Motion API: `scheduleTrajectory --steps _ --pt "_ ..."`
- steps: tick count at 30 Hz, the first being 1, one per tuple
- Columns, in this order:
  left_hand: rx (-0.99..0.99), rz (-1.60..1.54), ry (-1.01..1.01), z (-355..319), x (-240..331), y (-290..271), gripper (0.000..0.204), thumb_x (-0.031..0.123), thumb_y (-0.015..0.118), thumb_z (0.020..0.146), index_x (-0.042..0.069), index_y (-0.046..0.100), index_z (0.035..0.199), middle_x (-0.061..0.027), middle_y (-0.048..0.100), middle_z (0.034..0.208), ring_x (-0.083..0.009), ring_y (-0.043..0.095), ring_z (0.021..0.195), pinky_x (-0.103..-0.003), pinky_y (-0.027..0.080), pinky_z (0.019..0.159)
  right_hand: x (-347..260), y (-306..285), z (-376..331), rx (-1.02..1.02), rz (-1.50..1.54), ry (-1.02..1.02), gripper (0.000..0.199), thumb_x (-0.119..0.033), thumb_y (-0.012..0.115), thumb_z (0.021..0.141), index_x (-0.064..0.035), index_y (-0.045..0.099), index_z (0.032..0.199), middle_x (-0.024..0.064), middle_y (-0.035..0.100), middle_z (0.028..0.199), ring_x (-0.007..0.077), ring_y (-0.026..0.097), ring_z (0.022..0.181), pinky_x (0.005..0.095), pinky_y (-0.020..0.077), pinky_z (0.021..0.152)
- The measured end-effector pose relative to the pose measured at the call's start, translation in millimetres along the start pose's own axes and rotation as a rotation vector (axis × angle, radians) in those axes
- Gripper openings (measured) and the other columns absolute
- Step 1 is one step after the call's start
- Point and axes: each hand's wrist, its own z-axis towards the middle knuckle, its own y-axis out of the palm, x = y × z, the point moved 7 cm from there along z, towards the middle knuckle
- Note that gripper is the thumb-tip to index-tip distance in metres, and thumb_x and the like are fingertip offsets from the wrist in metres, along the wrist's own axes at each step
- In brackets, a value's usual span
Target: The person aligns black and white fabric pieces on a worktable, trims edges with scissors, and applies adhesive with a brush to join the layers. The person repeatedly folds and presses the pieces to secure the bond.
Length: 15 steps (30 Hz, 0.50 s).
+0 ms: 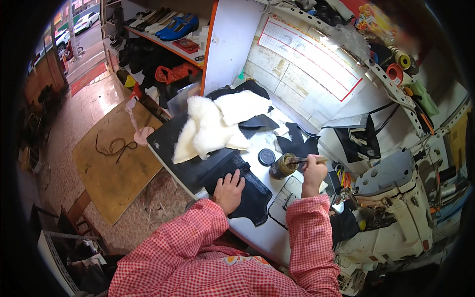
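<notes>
My left hand point(229, 194) lies on a black leather-like piece point(253, 200) with a curved outline, its fingers stretched out and pressing nothing between them. A dark strip along that piece's upper edge looks shiny. Closed round a brush point(298, 161) with a light handle, my right hand point(314, 175) is just right of a glass jar point(282, 168). The brush's lower end is at the jar's mouth, and its bristles are hidden. Brownish residue coats the jar. Beside it rests a round black lid point(266, 157). White fleece pieces point(210, 126) are heaped beyond my left hand.
On the right stands a sewing machine point(391, 183). More black cut pieces point(298, 141) lie past the jar. A brown board point(111, 163) with a dark cord point(118, 147) is at the left. Shoes point(178, 25) fill shelves behind, and a calendar point(309, 57) hangs on the wall.
</notes>
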Motion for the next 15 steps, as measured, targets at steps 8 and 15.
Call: scheduleTrajectory --steps 8,15 --pt "-0.004 -0.012 0.038 5 0 0 0.038 0.015 0.063 0.082 0.008 0.066 0.119 -0.0164 0.056 0.136 -0.0295 0.053 0.109 -0.042 0.043 0.083 39 -15 -44 0.156 0.508 0.701 0.021 -0.025 0.057 0.097 -0.0108 0.054 0.081 -0.0011 0.049 0.055 0.0105 0.035 0.038 0.0287 0.0379 0.043" --pt "0.018 -0.004 0.130 7 -3 -2 0.035 0.016 0.057 0.084 0.006 0.065 0.118 -0.0176 0.057 0.133 -0.0290 0.054 0.108 -0.042 0.045 0.082 -20 -7 -73 -0.391 0.661 0.471 0.018 -0.024 0.055 0.100 -0.0084 0.062 0.096 0.0005 0.057 0.061 0.0081 0.041 0.040 0.0276 0.0425 0.051"
